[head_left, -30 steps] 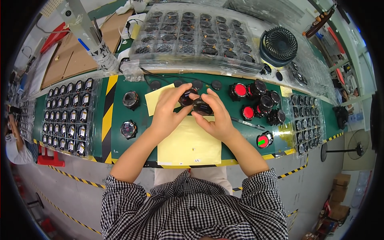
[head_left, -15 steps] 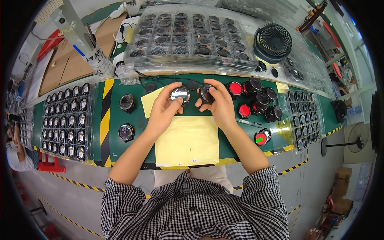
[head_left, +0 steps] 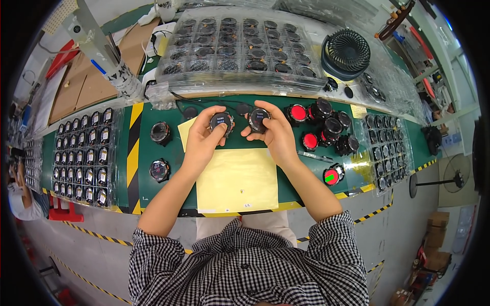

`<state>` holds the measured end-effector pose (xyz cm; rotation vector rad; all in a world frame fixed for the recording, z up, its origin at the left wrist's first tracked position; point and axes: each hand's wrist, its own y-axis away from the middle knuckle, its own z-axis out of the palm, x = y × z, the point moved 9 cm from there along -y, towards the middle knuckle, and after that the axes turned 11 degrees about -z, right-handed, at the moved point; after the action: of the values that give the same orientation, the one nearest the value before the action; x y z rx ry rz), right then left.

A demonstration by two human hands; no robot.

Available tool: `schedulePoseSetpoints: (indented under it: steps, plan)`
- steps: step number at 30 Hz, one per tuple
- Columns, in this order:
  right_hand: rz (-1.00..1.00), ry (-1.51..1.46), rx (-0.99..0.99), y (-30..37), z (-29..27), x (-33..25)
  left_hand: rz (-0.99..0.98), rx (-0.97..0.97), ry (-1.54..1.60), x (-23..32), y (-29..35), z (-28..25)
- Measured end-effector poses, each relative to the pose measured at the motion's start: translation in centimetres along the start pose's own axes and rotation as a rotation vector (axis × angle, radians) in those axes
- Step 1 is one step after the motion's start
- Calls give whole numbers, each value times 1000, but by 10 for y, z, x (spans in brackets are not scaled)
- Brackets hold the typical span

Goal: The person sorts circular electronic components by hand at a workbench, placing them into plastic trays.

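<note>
My left hand [head_left: 203, 136] is closed around a round black smartwatch body without a strap [head_left: 216, 119], its thumb on the dark face. In my right hand [head_left: 279, 136] is a second, similar smartwatch body [head_left: 257, 114], with the thumb at the face's right edge. Both faces point up and show small lit lettering. The two watches are held apart, side by side, beyond a yellow sheet [head_left: 237, 178] on the green table. To the left lie two more watch bodies, an upper one [head_left: 160, 132] and a lower one [head_left: 160, 170].
On the right, several watch bodies form a loose cluster [head_left: 333, 125], some with red faces; one showing red and green [head_left: 332, 176] lies nearer me. Clear trays of watches stand left [head_left: 116, 153] and right [head_left: 365, 158]. Behind are stacked trays [head_left: 240, 81] and a black fan [head_left: 346, 53].
The left watch's face has gone from a bright glare to dark with lit lettering. The right watch has turned more face-up and shows lettering too. Both hands have shifted slightly.
</note>
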<state>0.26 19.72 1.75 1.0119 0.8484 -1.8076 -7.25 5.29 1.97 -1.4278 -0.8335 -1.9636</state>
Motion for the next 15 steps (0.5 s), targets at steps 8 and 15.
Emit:
schedulePoseSetpoints:
  steps: [8,15]
  plan:
    - [-2,-18,-63,2,6,2,-46,2,57,-5,1,-2]
    - [-15,9,-62,3,7,-2,-5,2,22,1,3,0]
